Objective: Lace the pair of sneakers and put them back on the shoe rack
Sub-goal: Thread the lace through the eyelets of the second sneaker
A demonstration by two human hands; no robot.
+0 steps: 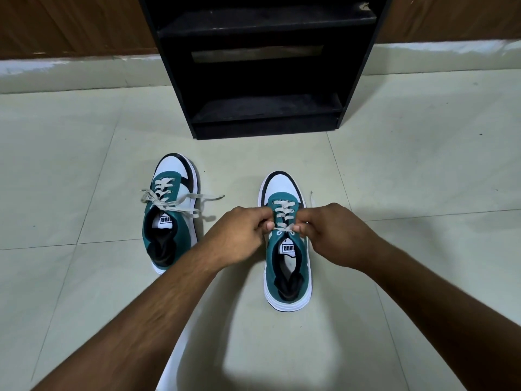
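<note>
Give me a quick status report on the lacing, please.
Left hand and right hand pinch the lace on the right sneaker. Left sneaker laced, ends loose. Shoe rack unobstructed.

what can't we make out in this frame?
- Head view: lace ends on the right sneaker, hidden inside the left hand and right hand.
- Shoe rack top, cut off by the upper edge.
- Rack shelf interiors, too dark.

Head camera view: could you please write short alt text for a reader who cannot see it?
Two hands, left and right, pinch the lace of the right sneaker on a tiled floor. The left sneaker lies beside it, laces loosely tied. A black shoe rack stands behind them.
</note>
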